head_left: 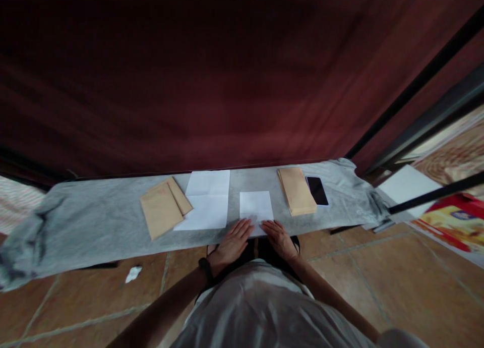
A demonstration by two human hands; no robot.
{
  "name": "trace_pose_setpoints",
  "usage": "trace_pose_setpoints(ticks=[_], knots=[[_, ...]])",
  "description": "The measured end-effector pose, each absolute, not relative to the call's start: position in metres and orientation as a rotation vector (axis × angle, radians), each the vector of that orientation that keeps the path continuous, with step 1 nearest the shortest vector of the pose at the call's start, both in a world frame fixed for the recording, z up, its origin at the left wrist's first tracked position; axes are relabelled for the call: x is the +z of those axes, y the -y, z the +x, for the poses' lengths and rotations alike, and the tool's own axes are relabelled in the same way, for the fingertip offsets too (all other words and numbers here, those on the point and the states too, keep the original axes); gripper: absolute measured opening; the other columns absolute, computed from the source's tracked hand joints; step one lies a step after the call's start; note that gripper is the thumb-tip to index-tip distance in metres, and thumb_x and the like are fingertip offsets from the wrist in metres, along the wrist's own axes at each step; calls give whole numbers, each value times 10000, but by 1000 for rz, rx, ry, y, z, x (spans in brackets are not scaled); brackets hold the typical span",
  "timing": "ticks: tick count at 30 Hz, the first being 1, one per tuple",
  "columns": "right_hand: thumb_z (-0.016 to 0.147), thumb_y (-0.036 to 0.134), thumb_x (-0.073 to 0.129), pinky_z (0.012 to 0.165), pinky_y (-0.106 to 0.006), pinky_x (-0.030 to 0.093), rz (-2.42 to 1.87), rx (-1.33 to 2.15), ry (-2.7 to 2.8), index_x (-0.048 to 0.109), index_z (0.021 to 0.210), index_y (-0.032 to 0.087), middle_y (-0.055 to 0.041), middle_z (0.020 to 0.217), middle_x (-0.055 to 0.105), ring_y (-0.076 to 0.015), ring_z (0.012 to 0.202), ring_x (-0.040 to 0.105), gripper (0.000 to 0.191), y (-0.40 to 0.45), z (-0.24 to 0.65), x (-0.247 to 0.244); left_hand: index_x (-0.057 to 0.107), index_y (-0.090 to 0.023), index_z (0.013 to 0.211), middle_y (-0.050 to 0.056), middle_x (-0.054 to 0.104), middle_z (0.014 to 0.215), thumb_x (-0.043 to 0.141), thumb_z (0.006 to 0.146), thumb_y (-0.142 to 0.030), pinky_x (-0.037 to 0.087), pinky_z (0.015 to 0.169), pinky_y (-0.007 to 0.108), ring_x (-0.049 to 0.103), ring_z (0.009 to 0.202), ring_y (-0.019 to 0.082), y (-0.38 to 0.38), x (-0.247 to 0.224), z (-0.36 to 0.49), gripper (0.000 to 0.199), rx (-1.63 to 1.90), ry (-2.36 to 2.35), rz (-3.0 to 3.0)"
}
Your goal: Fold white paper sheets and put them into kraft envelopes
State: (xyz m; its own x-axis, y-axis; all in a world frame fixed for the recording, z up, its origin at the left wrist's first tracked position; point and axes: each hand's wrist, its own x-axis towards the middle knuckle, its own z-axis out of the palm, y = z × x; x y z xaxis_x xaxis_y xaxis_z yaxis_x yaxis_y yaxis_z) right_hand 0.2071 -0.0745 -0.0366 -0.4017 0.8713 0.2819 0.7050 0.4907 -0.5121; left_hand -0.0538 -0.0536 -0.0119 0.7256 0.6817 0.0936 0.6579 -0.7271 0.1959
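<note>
A white sheet of paper [256, 204], seemingly folded, lies on the grey cloth-covered bench in front of me. On its near left edge rest the outstretched fingers of my left hand [235, 239], palm down. My right hand [280, 238] lies on the near right edge with its fingers extended and pressed flat. Left of this paper are larger white sheets [208, 201] with a crease across them. Brown envelopes [162, 210] overlap those sheets' left side. A stack of brown envelopes [298, 190] sits to the right of the paper.
Beside the right stack lies a dark-screened phone [317, 190]. The grey cloth [102, 212] drapes over the narrow bench, against a dark red panel [227, 85]. At the far right are a red and yellow box [454, 222] and black bars. A white scrap [133, 274] is on the tiled floor.
</note>
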Motion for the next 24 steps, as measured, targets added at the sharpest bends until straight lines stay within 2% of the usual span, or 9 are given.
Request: trace_pose_setpoints(ticks=[6,9,12,15,19,24], knots=[[944,100,493,1171,-530,384,-1262,509,2270,584,1391,252,-96,1440,594,-231,1343,542,480,74,214,-26,414,-186,1494,123,384,1609,476,969,-220,312,1220,464,322,1504,251,43,-25,-28,530,233,-1247,2735],[970,199,530,1187,-530,363,-1232,590,2289,552,1427,236,-100,1453,583,-243,1367,520,459,69,221,-21,416,-200,1493,107,394,1606,456,955,-157,330,1213,444,336,1497,234,41,-24,-31,542,207,-1235,2732],[1018,267,482,1184,-484,386,-1221,635,2266,538,1443,240,-87,1445,594,-227,1372,518,429,51,221,-16,415,-201,1494,107,402,1601,426,943,-124,333,1212,446,341,1495,228,39,-20,-32,556,192,-1225,2724],[1036,248,426,1199,-461,372,-1255,540,2307,557,1429,210,-99,1475,563,-228,1399,489,416,23,211,-15,411,-176,1497,122,404,1597,399,937,-103,323,1216,449,329,1500,238,41,-17,-30,565,168,-1237,2714],[1032,268,444,1225,-494,315,-1349,387,2373,519,1460,211,-96,1526,503,-243,1451,417,438,-9,193,-24,373,-188,1526,121,386,1608,400,915,-83,307,1224,470,306,1511,241,43,-20,-28,621,175,-1247,2705],[1049,305,418,1264,-478,227,-1408,304,2315,390,1543,244,-58,1580,431,-213,1489,350,499,-26,194,-32,392,-191,1518,115,386,1609,405,920,-77,315,1223,461,310,1509,238,43,-21,-29,609,151,-1262,2675]])
